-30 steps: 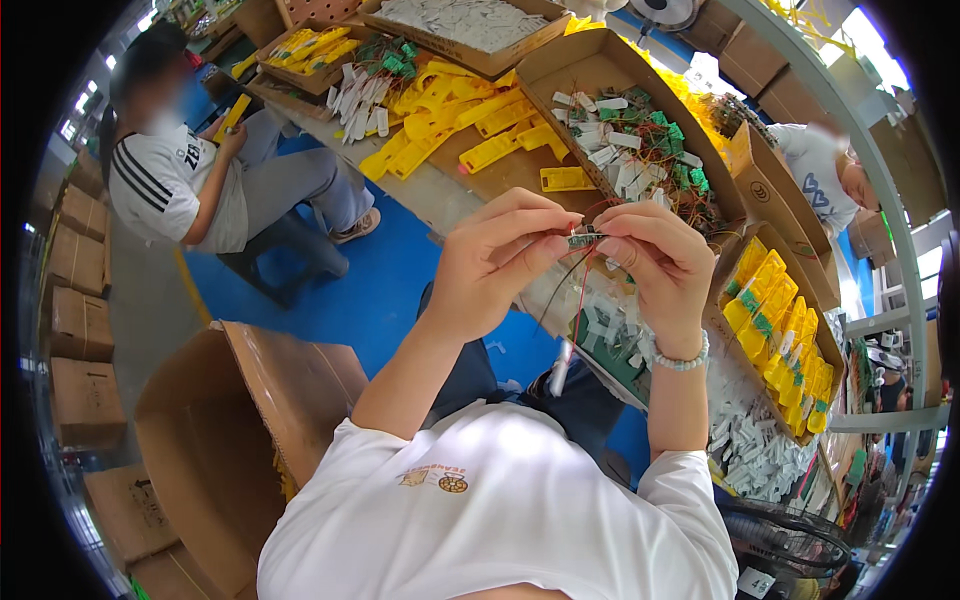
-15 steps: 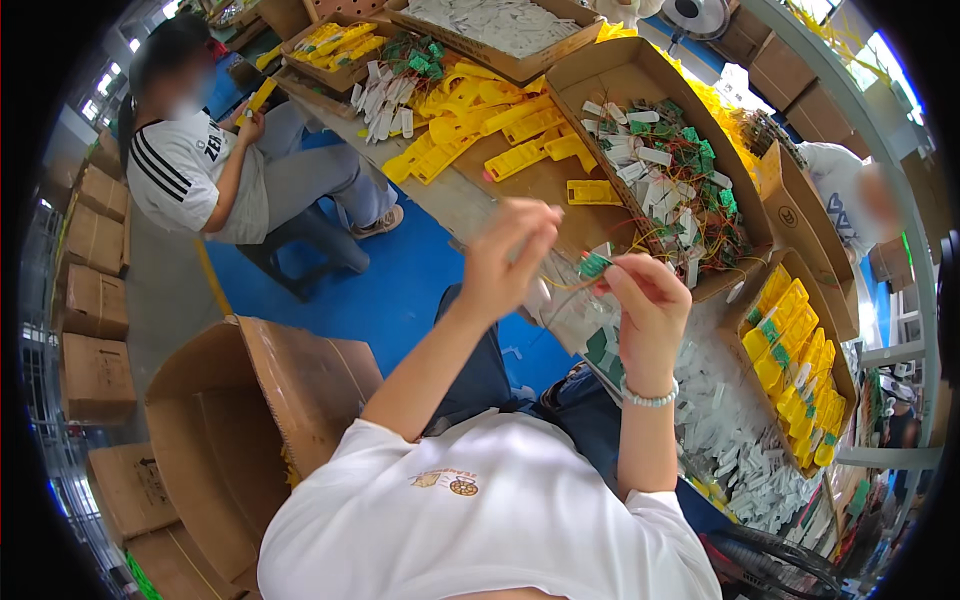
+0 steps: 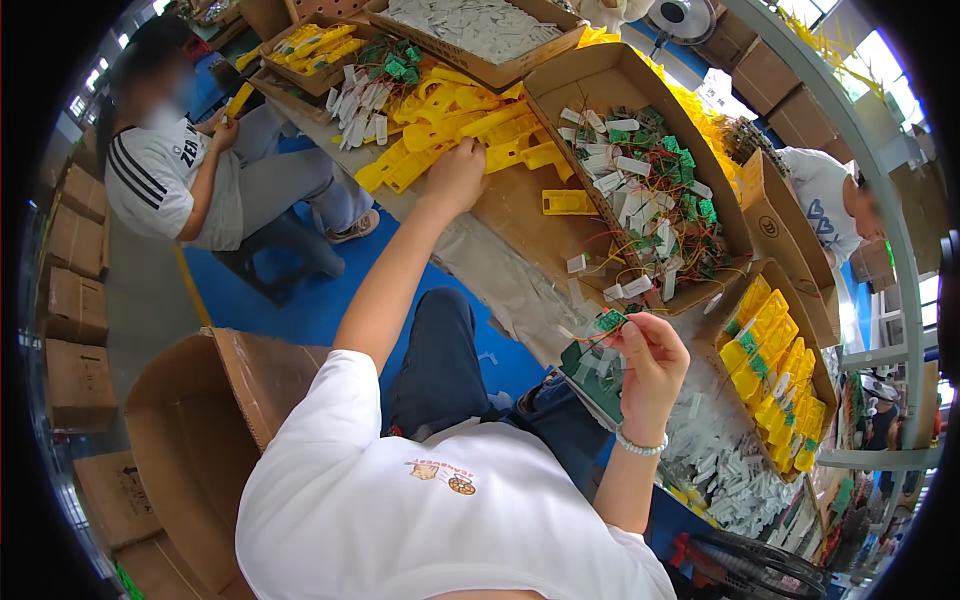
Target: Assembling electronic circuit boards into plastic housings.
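Observation:
My right hand pinches a small green circuit board by its edge, and thin wires trail from the board toward the left. Farther off, my left hand is stretched out to a heap of yellow plastic casings. Its fingers are closed at the heap's near edge on a yellow casing, partly hidden by the hand. A single yellow casing lies apart on the cardboard, to the right of my left hand.
A carton of wired boards and white pieces stands ahead. At the right, a box holds yellow casings with boards, beside loose white pieces. An opened carton stands at my left. Co-workers sit left and right.
My left hand has moved away from the right hand, forward and left to the yellow casings. The right hand, still holding the circuit board, has come slightly lower.

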The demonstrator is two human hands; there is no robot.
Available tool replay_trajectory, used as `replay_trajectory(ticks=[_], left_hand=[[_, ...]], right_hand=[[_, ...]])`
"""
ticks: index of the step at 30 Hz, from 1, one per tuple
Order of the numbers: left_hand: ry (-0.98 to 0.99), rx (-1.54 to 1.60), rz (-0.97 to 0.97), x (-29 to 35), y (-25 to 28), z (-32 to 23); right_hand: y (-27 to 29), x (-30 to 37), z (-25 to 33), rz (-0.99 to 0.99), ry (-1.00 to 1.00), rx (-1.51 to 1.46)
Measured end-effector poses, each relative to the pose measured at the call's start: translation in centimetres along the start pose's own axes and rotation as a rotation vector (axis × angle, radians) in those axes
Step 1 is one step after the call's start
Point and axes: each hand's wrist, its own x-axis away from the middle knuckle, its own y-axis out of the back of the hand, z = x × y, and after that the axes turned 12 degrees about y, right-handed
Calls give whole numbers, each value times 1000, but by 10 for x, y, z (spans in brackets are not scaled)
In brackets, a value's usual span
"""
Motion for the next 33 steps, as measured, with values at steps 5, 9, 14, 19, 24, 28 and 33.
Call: replay_trajectory(ticks=[5, 9, 14, 19, 24, 28, 33], left_hand=[[4, -74, 41, 34, 36, -18], [21, -25, -24, 54, 32, 0], [37, -153, -185, 63, 20, 2], [-20, -192, -279, 65, 6, -1], [-116, -139, -355, 48, 24, 19], [-163, -130, -249, 36, 52, 33], [-173, -92, -154, 47, 89, 38]], right_hand=[[-5, -6, -4, 64, 64, 15], [-14, -12, -5, 92, 53, -4], [-18, -25, -39, 238, -45, 84], [-21, -37, -87, 238, 133, 383], [-13, -56, -86, 132, 180, 467], [-13, -64, -85, 117, 229, 547], [-17, -61, -91, 61, 271, 445]])
